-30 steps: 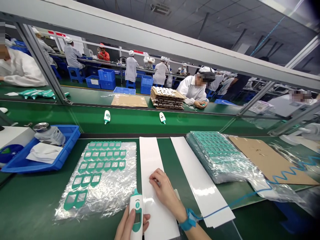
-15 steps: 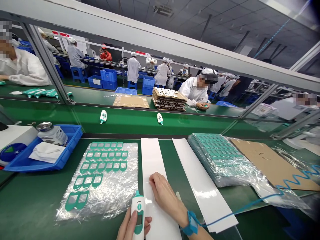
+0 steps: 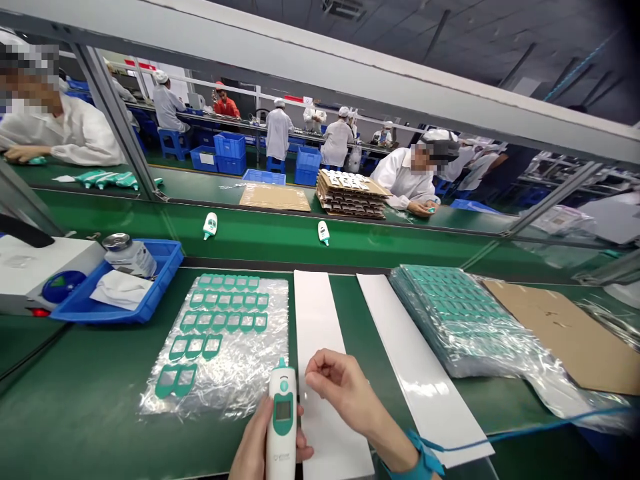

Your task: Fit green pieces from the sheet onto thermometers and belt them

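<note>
My left hand is wrapped round a white and teal ear thermometer, which stands upright, its screen facing me and its tip pointing away. Just right of it, my right hand hovers over a long white strip with thumb and index finger pinched together. Whether anything small sits in that pinch, I cannot make out. A blue wrist strap with a cord is on my right wrist. Left of the thermometer lies a clear plastic sheet bearing rows of teal-framed screen covers.
A second white strip and a bagged stack of teal covers lie to the right, beside cardboard. At left is a blue tray with a bottle. Two thermometers rest on the green conveyor belt. Co-workers sit beyond.
My right hand has lifted slightly off the white strip and turned, its fingers curled. The thermometer in my left hand has come up further into view. The camera has shifted a little left.
</note>
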`<state>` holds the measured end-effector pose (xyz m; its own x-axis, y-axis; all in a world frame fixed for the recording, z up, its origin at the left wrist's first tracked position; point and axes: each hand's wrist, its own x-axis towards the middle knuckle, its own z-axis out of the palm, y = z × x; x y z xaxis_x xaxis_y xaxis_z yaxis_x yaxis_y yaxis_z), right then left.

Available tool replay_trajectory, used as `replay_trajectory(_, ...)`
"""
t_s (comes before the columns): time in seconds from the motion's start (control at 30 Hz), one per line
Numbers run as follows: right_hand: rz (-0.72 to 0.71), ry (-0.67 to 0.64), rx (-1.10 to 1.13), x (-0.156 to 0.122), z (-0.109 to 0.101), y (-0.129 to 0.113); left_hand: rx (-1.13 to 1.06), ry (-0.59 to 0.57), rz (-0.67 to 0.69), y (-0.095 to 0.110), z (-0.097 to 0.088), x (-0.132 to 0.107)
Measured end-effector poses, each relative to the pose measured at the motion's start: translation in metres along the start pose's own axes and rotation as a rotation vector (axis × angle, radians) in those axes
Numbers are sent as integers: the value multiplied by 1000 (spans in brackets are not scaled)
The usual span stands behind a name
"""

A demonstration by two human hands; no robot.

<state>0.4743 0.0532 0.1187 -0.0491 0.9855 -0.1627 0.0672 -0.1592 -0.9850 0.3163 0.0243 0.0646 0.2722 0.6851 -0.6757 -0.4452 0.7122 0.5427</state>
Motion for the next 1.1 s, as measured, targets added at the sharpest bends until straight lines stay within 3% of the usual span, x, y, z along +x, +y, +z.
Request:
replay_trajectory(0.17,4,-63,16,-10,29,-9,-3,-181,22,23,9,-11)
replay_trajectory(0.37,-14,-52,-30,-7,35,-6,-118,-170,20,23,13,-14)
replay_trajectory(0.7,-8,-79,-46,-6,37,-1,-110,-138,10,22,10,-12)
replay_trajectory(0.83,9,-91,-29,-8,38,-2,-150,-187,15,20,8,-11)
replay_trajectory(0.9,-1,-92,-49,-10,39,-4,-155,-162,50,17,5,-9)
replay_trajectory(1.03,-102,-28,-224,-13,39,-10,-76,24,77,8,-5,-6)
replay_trajectory(1.1,-157,16,-310,-13,37,-11,-34,31,95,8,-7,-7)
